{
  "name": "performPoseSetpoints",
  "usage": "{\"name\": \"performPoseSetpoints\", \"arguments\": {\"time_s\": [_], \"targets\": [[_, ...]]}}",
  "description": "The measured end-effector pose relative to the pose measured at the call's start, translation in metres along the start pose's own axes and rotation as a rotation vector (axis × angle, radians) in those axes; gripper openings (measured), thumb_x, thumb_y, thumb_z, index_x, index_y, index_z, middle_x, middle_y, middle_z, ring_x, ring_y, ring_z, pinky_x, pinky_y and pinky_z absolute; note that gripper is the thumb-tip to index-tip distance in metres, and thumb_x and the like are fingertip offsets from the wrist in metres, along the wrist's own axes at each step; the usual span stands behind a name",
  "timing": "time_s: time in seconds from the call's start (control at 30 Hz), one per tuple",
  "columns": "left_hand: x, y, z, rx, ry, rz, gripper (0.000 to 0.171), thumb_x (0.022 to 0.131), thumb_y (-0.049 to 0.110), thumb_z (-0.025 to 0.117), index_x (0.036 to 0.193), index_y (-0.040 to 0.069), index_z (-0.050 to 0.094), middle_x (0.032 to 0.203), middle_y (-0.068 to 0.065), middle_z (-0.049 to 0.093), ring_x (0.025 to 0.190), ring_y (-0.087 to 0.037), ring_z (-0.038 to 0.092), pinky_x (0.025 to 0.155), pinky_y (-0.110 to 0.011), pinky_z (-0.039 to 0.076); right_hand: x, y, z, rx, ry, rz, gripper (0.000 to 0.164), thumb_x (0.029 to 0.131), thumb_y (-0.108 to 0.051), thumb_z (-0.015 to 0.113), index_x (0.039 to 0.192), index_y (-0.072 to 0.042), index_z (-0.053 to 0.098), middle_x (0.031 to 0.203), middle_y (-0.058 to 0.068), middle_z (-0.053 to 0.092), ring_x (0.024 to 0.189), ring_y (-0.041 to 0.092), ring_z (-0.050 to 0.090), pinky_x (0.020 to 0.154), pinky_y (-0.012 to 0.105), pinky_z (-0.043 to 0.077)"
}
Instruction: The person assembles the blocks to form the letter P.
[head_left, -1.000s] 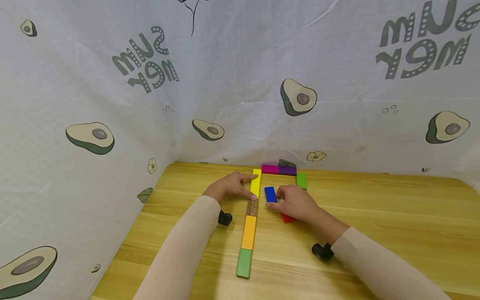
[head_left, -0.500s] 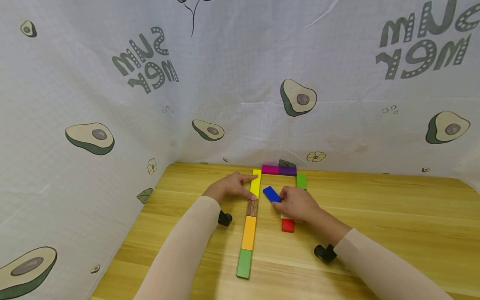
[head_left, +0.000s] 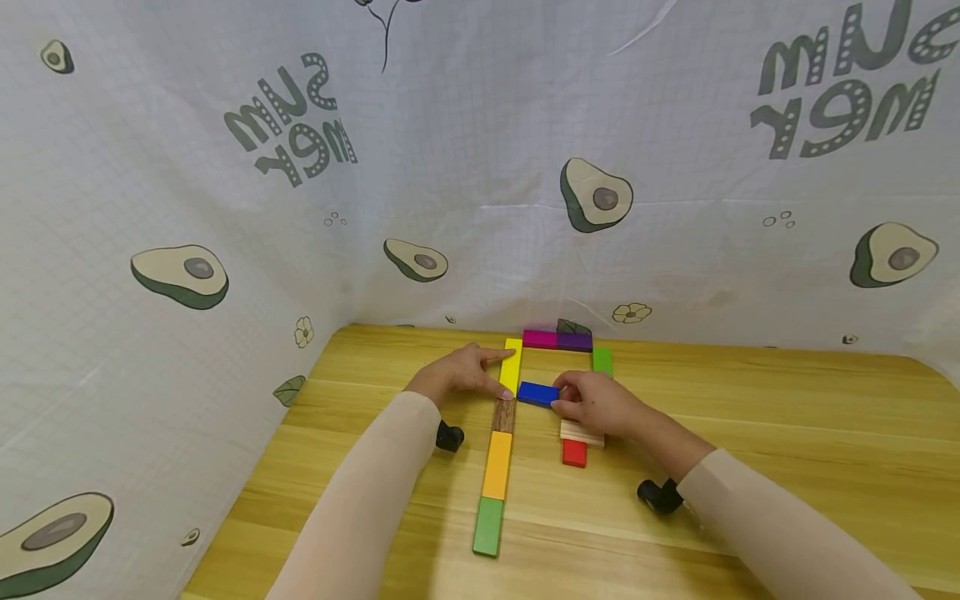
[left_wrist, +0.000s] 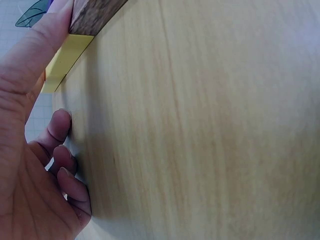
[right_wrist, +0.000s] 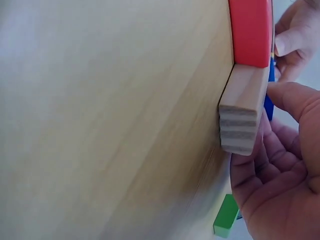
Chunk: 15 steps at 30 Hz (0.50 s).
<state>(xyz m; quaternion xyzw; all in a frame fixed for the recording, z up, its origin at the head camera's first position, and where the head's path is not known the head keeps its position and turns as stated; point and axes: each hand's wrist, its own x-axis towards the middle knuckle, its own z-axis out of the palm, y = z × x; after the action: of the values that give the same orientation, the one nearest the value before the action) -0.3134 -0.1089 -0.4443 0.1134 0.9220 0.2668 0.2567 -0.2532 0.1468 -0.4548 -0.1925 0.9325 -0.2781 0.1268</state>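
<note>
In the head view my right hand (head_left: 596, 402) pinches the right end of a blue block (head_left: 537, 394) between thumb and fingers. The block lies crosswise, its left end close to a yellow block (head_left: 512, 371). My left hand (head_left: 468, 369) rests on that yellow block, index finger stretched near its far end and thumb at its near end, by a brown wood-grain block (head_left: 504, 415). In the left wrist view its other fingers (left_wrist: 72, 187) bend loosely down to the table. The right wrist view shows the blue block (right_wrist: 269, 106) mostly hidden behind a plain wooden block (right_wrist: 242, 95).
Below the brown block, an orange block (head_left: 497, 465) and a green block (head_left: 488, 527) continue the column. Magenta (head_left: 540, 339) and purple (head_left: 574, 342) blocks line the back by the curtain. A light green block (head_left: 603, 362) stands right; a red block (head_left: 574, 453) lies nearer.
My right hand has turned the blue block from lengthwise to crosswise, its left end now near the yellow block. The wooden and red blocks have come into fuller view. My left hand has stayed put.
</note>
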Motion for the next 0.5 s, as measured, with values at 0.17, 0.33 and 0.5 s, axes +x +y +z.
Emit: {"name": "performPoseSetpoints", "arguments": {"time_s": [0.17,0.33,0.5], "targets": [[0.0,0.0002,-0.0003,0.012,0.002,-0.012,0.087,0.077,0.056,0.084,0.153,0.049,0.041,0.162,-0.014,0.033,0.146,-0.037,0.035,0.121,-0.062,0.029,0.0016,0.002,-0.0005,0.011,-0.023,-0.005,0.034,0.099,-0.026,0.068,0.126,-0.004,0.065,0.102,0.004,0.071,0.089,0.016,0.062,0.087,0.04,0.058],[0.0,0.0,-0.0004,0.018,0.004,-0.02,0.087,0.077,0.057,0.084,0.153,0.049,0.041,0.162,-0.014,0.033,0.146,-0.038,0.035,0.121,-0.063,0.029,0.0035,0.0026,-0.0012,0.009,-0.032,-0.004,0.034,0.1,-0.024,0.067,0.129,-0.005,0.064,0.103,0.004,0.07,0.088,0.016,0.06,0.087,0.04,0.057],[0.001,-0.0005,-0.0004,-0.008,-0.002,-0.022,0.088,0.076,0.056,0.085,0.152,0.049,0.042,0.164,-0.014,0.031,0.149,-0.038,0.031,0.122,-0.063,0.026,0.0045,0.003,-0.0003,0.013,-0.038,-0.005,0.035,0.1,-0.024,0.066,0.13,-0.005,0.064,0.103,0.004,0.071,0.087,0.016,0.06,0.087,0.041,0.057]]}}
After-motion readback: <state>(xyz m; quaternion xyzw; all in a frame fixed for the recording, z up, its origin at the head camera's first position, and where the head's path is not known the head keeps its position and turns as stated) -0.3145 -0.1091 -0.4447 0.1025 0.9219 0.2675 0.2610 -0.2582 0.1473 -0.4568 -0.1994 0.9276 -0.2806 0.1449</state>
